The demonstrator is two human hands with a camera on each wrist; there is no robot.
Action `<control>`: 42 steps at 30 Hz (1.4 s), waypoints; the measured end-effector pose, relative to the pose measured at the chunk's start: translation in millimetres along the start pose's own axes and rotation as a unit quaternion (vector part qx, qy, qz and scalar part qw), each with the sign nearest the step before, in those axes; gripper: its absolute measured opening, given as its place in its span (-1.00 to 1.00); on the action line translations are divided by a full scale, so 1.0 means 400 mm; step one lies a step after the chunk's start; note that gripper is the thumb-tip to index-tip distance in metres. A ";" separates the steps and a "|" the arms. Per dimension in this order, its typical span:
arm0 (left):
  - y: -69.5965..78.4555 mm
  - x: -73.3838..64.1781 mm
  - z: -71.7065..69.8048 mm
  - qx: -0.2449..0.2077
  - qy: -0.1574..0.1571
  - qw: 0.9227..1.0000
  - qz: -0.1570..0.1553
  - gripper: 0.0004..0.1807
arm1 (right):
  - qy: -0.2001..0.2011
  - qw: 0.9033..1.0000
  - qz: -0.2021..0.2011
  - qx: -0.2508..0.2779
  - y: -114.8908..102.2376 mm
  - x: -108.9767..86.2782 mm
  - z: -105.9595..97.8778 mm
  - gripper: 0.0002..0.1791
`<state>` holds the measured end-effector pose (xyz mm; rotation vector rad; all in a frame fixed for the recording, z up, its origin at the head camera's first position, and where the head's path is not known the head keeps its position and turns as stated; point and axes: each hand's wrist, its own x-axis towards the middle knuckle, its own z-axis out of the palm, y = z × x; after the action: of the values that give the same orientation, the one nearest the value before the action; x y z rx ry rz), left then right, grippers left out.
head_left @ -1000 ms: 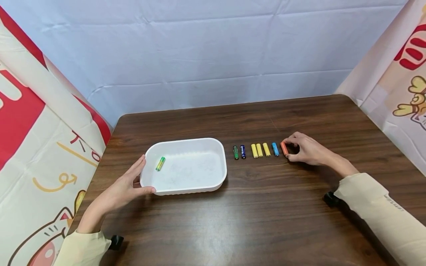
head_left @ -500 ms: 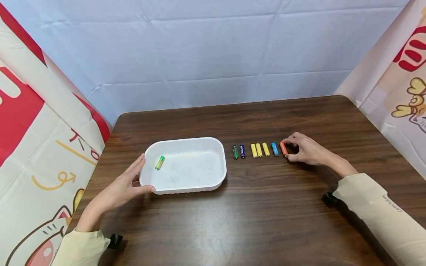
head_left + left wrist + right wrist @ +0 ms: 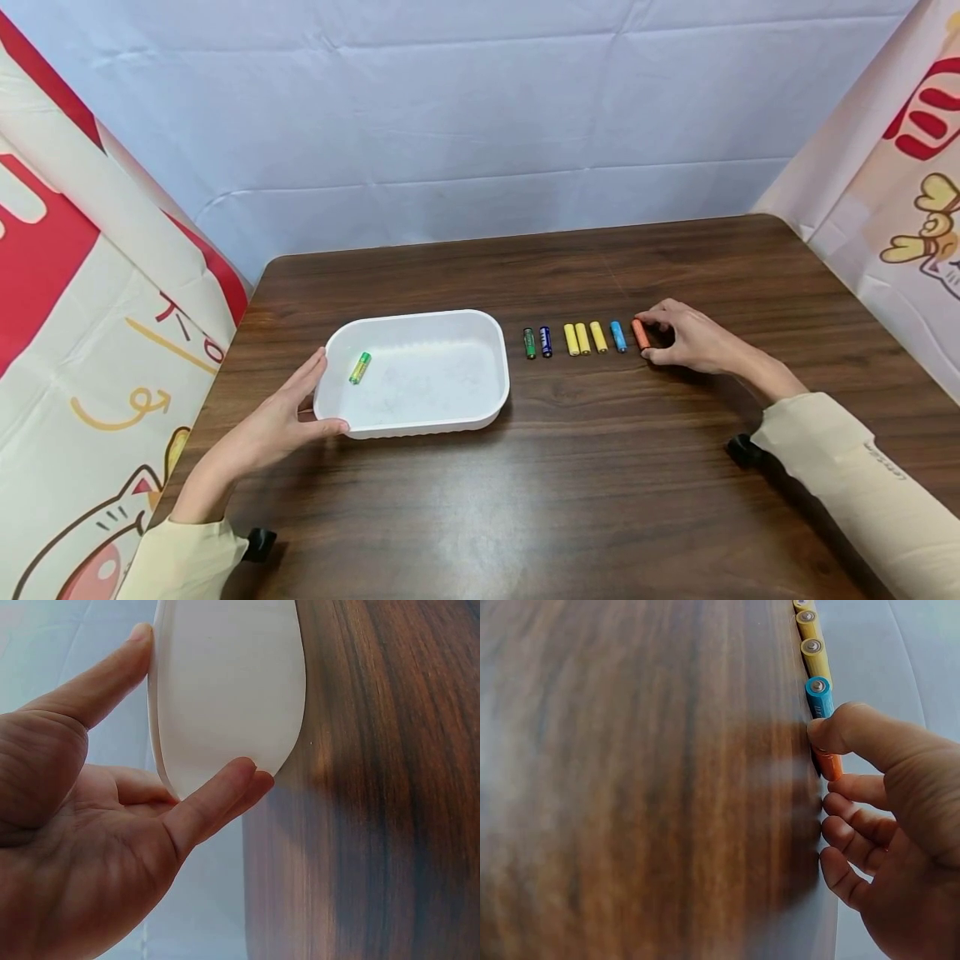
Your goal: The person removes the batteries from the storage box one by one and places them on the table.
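In the head view my right hand (image 3: pixel 693 337) pinches an orange battery (image 3: pixel 641 333) between thumb and forefinger at the right end of a row. Part of that battery is hidden behind the thumb in the right wrist view. Just left of it lies a blue battery (image 3: pixel 618 337), then three yellow batteries (image 3: pixel 583 339), a dark blue battery (image 3: pixel 546 342) and a dark green battery (image 3: pixel 529 343). My left hand (image 3: pixel 277 417) holds the left end of a white tray (image 3: pixel 427 383), thumb along the near rim and fingers at the end wall. A green and yellow battery (image 3: pixel 360 368) lies inside the tray.
Everything stands on a brown wood-grain table (image 3: pixel 600 483). A pale cloth (image 3: pixel 480 125) hangs behind its far edge, and printed curtains (image 3: pixel 97 333) hang at both sides. A black strap piece (image 3: pixel 261 545) shows beneath the left cuff, and another beneath the right.
The orange battery has shifted very slightly to the right, away from the blue one, with the right hand's fingers on it. My left hand and the tray stay as they were.
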<state>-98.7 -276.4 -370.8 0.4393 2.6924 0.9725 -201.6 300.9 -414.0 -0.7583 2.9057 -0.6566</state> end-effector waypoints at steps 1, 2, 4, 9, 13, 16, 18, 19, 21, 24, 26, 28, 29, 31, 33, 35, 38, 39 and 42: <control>0.000 0.000 0.000 -0.001 0.000 1.000 -0.001 0.16 | 0.000 1.000 0.000 0.001 0.000 0.000 0.000 -0.36; 0.001 0.000 0.000 -0.002 0.000 1.000 -0.001 0.16 | 0.001 1.000 0.000 0.002 0.000 0.000 0.000 -0.36; 0.002 0.000 0.000 -0.002 -0.001 1.000 -0.001 0.16 | 0.002 1.000 0.001 0.003 0.000 -0.001 0.001 -0.36; 0.001 -0.001 0.000 -0.003 0.000 1.000 0.000 0.16 | 0.007 1.000 0.002 0.003 0.001 -0.002 0.003 -0.35; 0.001 -0.001 -0.001 -0.002 -0.001 1.000 -0.001 0.16 | 0.010 1.000 -0.001 0.002 0.003 -0.003 0.004 -0.34; 0.001 -0.001 0.000 -0.003 -0.001 1.000 -0.001 0.16 | 0.009 1.000 0.005 0.008 0.000 -0.005 0.001 -0.29; 0.001 -0.001 0.000 -0.005 -0.001 1.000 -0.001 0.16 | 0.012 1.000 0.010 0.009 -0.005 -0.006 -0.005 -0.26; 0.001 -0.001 0.000 -0.005 -0.002 1.000 -0.001 0.16 | 0.019 1.000 0.011 0.011 -0.010 -0.006 -0.010 -0.26; 0.001 -0.001 0.001 -0.003 -0.002 1.000 -0.002 0.15 | 0.042 0.999 0.012 0.016 -0.026 0.000 -0.020 -0.28; 0.002 -0.003 0.000 -0.002 -0.003 1.000 -0.002 0.15 | 0.082 0.996 0.003 0.026 -0.067 0.022 -0.038 -0.36; 0.002 -0.003 0.000 0.000 -0.002 1.000 -0.002 0.15 | 0.104 0.994 -0.008 0.042 -0.112 0.044 -0.049 -0.43; 0.003 -0.004 0.000 -0.001 -0.001 1.000 -0.001 0.15 | 0.118 0.991 -0.029 0.061 -0.170 0.071 -0.056 -0.48; 0.003 -0.004 -0.001 0.000 0.000 1.000 -0.001 0.15 | 0.121 0.989 -0.042 0.072 -0.203 0.086 -0.057 -0.51; 0.003 -0.005 -0.001 0.000 0.001 1.000 0.000 0.15 | 0.124 0.986 -0.066 0.093 -0.274 0.118 -0.053 -0.55; 0.002 -0.006 -0.001 -0.002 0.002 1.000 0.001 0.15 | 0.118 0.982 -0.087 0.115 -0.345 0.153 -0.039 -0.58; 0.002 -0.006 -0.002 -0.008 0.001 1.000 0.001 0.15 | 0.101 0.980 -0.101 0.141 -0.413 0.186 -0.019 -0.60; 0.001 -0.005 -0.001 -0.015 -0.003 1.000 0.002 0.15 | 0.066 0.978 -0.110 0.164 -0.503 0.233 0.017 -0.61; 0.001 -0.005 -0.001 -0.016 -0.004 1.000 0.002 0.15 | 0.053 0.978 -0.112 0.167 -0.528 0.250 0.031 -0.61; 0.000 -0.004 -0.002 -0.006 -0.004 1.000 0.006 0.15 | 0.008 0.979 -0.106 0.171 -0.592 0.298 0.075 -0.60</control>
<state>-97.4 -277.5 -369.9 0.4555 2.6798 0.9865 -194.0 45.8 -336.8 -1.0217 2.6360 -1.1495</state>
